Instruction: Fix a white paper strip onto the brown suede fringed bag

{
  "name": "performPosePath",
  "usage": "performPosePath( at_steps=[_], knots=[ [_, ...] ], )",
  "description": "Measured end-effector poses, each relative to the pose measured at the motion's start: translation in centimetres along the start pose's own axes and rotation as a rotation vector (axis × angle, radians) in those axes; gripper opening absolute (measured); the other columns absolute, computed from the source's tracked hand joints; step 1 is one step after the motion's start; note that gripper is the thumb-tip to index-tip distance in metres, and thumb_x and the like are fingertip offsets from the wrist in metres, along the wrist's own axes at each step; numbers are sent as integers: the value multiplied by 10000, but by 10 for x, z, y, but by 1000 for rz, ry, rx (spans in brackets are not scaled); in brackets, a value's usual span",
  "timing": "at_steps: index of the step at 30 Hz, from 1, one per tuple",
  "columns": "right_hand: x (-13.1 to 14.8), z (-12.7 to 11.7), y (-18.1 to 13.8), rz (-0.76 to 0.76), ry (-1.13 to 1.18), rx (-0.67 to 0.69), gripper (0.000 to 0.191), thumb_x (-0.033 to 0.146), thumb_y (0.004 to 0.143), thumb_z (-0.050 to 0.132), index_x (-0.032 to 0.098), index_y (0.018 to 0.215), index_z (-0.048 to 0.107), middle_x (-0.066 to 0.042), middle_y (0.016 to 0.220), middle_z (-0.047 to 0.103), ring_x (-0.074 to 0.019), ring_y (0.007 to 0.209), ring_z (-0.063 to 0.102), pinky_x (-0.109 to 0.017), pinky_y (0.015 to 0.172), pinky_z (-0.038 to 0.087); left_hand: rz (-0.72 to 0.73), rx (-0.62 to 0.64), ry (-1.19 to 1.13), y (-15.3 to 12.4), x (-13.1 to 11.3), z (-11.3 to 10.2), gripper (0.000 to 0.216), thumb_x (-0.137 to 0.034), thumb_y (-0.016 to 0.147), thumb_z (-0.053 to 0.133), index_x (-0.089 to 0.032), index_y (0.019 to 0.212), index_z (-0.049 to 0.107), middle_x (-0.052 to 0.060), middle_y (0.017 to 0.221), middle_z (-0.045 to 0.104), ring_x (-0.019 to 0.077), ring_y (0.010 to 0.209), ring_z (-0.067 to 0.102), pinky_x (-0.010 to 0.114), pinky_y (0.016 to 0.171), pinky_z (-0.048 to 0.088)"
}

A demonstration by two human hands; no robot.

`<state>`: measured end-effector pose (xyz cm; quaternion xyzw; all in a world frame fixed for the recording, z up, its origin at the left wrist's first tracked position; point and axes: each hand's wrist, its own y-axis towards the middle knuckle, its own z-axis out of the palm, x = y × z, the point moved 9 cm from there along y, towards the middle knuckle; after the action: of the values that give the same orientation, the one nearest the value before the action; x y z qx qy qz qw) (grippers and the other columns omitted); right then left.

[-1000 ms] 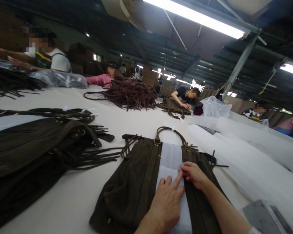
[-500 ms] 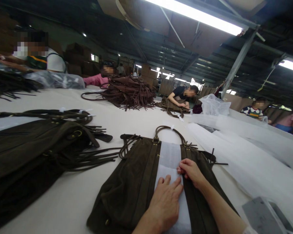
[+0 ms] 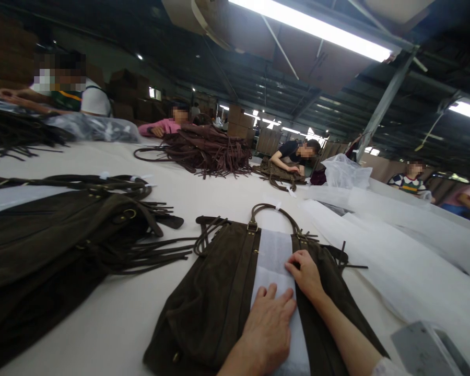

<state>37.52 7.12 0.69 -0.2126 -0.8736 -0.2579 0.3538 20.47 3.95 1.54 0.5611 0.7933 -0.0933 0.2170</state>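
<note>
A dark brown suede bag [image 3: 215, 303] with fringe lies flat on the white table in front of me, handles pointing away. A white tissue strip [image 3: 273, 261] runs down its middle between two straps. My left hand [image 3: 268, 326] lies flat on the strip's near part, fingers stretched out. My right hand [image 3: 306, 272] rests at the strip's right edge by the right strap, fingers curled and pinched on the tissue.
More dark fringed bags [image 3: 55, 235] are piled at the left. A heap of reddish-brown bags [image 3: 207, 149] lies further back. White tissue sheets [image 3: 395, 245] cover the table's right side. A grey box [image 3: 426, 347] sits at bottom right. Several people work around the table.
My right hand has slid a little further up along the strip's right edge. My left hand stays flat on the tissue, its index finger drawn back from the right hand.
</note>
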Motion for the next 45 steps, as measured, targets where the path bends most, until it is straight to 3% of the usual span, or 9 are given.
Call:
performPosePath(
  at_steps=[5,9,14,17,20,31,33,38,45],
  knots=[
    [-14,0,14,105,-146,-59,271,367,691,667,259,852,477,-16,873,551,-199,749,517,-355,717,370,9,6,6,1,-1,-1,499,-224,855,362,-200,1336,492,33,1480,438,371,1340,325,601,1123,237],
    [-20,3,28,185,-210,-63,231,398,743,615,254,791,440,-10,743,540,-213,735,503,-354,674,309,-2,-8,3,0,2,1,504,-227,854,369,-215,1346,482,15,1489,426,366,1354,313,593,1135,225],
    [-25,11,34,146,-89,165,260,474,842,460,218,834,505,-18,763,553,-188,762,540,-339,698,412,6,-21,2,-1,0,-3,482,-238,867,354,-197,1324,502,37,1466,456,373,1331,340,611,1116,246],
    [-25,15,24,83,8,326,601,487,659,704,198,1133,473,-33,960,576,-177,860,560,-319,756,481,10,-9,-2,-2,-3,-6,474,-232,862,354,-183,1305,516,49,1459,463,377,1327,342,615,1111,248],
    [-25,13,15,47,6,329,961,376,452,850,199,1264,367,-56,1106,504,-194,965,522,-340,866,473,14,0,-8,-2,-3,-4,486,-236,857,364,-176,1319,500,56,1472,444,379,1340,325,613,1120,234],
    [-31,12,34,100,-101,129,298,410,788,553,214,999,478,16,758,507,-175,705,494,-400,772,417,-18,56,-20,-1,-3,-3,519,-215,828,394,-175,1337,485,58,1491,417,387,1360,295,613,1127,214],
    [-33,13,32,93,-56,195,380,425,798,534,201,1101,478,5,792,523,-174,723,513,-389,771,441,-16,33,-26,-1,-3,-5,503,-215,831,393,-186,1323,499,51,1481,432,383,1350,309,609,1122,223],
    [-34,13,8,63,72,376,1076,375,552,783,251,1437,185,-85,1241,454,-227,1040,511,-364,813,491,27,-59,5,0,-7,-12,436,-188,811,414,-190,1222,558,67,1389,521,365,1265,401,602,1072,295],
    [-19,18,6,-25,46,283,915,410,674,696,92,1413,260,-158,1201,440,-257,1090,462,-433,1018,407,27,-108,137,0,-11,-17,253,-136,776,421,-209,928,610,78,1113,622,306,1047,526,539,892,441]
  ],
)
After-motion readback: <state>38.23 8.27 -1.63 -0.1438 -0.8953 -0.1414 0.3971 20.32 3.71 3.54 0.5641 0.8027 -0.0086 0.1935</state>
